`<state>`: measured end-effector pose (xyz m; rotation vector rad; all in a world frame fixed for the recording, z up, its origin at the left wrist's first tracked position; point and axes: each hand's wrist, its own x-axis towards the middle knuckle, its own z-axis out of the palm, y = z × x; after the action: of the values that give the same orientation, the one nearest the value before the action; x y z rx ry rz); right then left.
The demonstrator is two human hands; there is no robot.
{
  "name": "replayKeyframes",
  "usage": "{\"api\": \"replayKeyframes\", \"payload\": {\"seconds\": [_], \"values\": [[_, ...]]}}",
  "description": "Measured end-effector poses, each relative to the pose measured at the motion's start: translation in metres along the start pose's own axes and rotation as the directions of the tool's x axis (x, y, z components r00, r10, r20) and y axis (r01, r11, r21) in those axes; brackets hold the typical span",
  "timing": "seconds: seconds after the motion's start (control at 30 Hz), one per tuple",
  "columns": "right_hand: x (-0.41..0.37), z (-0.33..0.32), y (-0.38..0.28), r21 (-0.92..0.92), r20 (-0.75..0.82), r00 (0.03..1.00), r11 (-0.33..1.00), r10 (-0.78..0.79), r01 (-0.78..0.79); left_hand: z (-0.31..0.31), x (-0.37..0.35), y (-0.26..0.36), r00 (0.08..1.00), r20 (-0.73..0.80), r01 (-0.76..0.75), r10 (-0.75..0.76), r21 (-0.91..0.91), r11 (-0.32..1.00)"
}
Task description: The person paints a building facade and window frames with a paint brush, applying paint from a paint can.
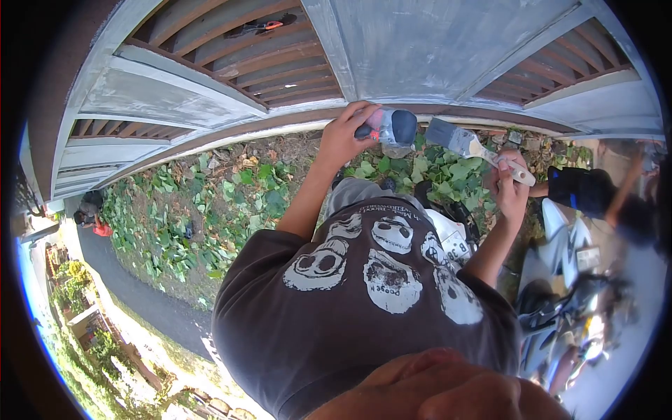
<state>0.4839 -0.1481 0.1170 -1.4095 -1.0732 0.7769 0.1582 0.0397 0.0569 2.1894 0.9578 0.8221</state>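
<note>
My left hand (pixel 344 138) is wrapped round a small clear container (pixel 402 127) with dark grey paint in it, held tilted close to the wall. A small black and red part shows beside my fingers; what it belongs to I cannot make out. My right hand (pixel 509 183) grips the pale handle of a wide paintbrush (pixel 458 140). The brush's grey-coated bristles point left towards the container, apart from it and below the grey wall panel (pixel 427 49).
Brown louvres (pixel 245 49) sit between grey-painted frames; an orange-handled tool (pixel 271 25) lies in them. Leafy plants (pixel 210 210) cover the ground. Motorcycles (pixel 560 315) stand at right, near a blurred dark-clothed person (pixel 619 203). Another person (pixel 94 211) is at far left.
</note>
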Motion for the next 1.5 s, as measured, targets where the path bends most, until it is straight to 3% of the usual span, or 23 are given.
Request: {"api": "replayKeyframes", "payload": {"seconds": [0.2, 0.27, 0.47, 0.57, 0.67, 0.73, 0.87, 0.97, 1.07, 1.2, 1.4, 1.5], "values": [[0.007, -0.013, 0.014, 0.078, -0.203, 0.979, 0.997, -0.013, 0.030, -0.003, -0.005, -0.007, 0.998, -0.015, 0.066, -0.066, 0.051, 0.996], [0.010, -0.006, 0.004, 0.119, -0.393, 0.918, 0.993, 0.053, -0.006, 0.005, -0.009, -0.024, 0.997, -0.041, 0.063, -0.061, 0.042, 0.997], [0.034, -0.012, 0.012, 0.302, -0.569, 0.803, 0.953, 0.179, 0.002, 0.007, -0.016, -0.042, 0.990, -0.044, 0.133, -0.133, -0.010, 0.991], [0.039, -0.021, 0.016, 0.358, -0.591, 0.778, 0.934, 0.213, 0.017, 0.007, -0.017, -0.047, 0.984, -0.029, 0.171, -0.174, -0.081, 0.982], [0.051, -0.021, 0.016, 0.431, -0.559, 0.794, 0.902, 0.239, 0.032, 0.003, -0.016, -0.052, 0.988, -0.056, 0.140, -0.141, -0.031, 0.990], [0.058, -0.016, 0.004, 0.497, -0.561, 0.801, 0.859, 0.208, 0.125, 0.000, -0.015, -0.058, 0.990, -0.058, 0.123, -0.125, -0.031, 0.992], [0.080, -0.017, -0.032, 0.352, -0.579, 0.812, 0.921, 0.073, 0.168, -0.012, -0.012, -0.073, 0.988, -0.061, 0.139, -0.144, -0.070, 0.988], [0.098, -0.035, -0.062, 0.241, -0.594, 0.795, 0.915, -0.124, 0.323, -0.024, -0.011, -0.091, 0.995, 0.013, 0.096, -0.096, -0.008, 0.995], [0.118, -0.044, -0.120, 0.137, -0.639, 0.713, 0.868, -0.290, 0.476, -0.032, -0.009, -0.108, 0.995, 0.023, 0.093, -0.093, -0.037, 0.995], [0.140, -0.049, -0.195, -0.040, -0.575, 0.593, 0.743, -0.564, 0.668, -0.035, -0.017, -0.142, 0.995, 0.025, 0.095, -0.094, -0.032, 0.995], [0.176, -0.002, -0.292, 0.050, -0.443, 0.480, 0.514, -0.757, 0.856, -0.025, -0.050, -0.201, 0.987, 0.104, 0.120, -0.121, 0.009, 0.993], [0.200, 0.011, -0.319, 0.054, -0.364, 0.451, 0.465, -0.815, 0.884, -0.023, -0.071, -0.222, 0.969, 0.151, 0.193, -0.194, 0.017, 0.981]]}}
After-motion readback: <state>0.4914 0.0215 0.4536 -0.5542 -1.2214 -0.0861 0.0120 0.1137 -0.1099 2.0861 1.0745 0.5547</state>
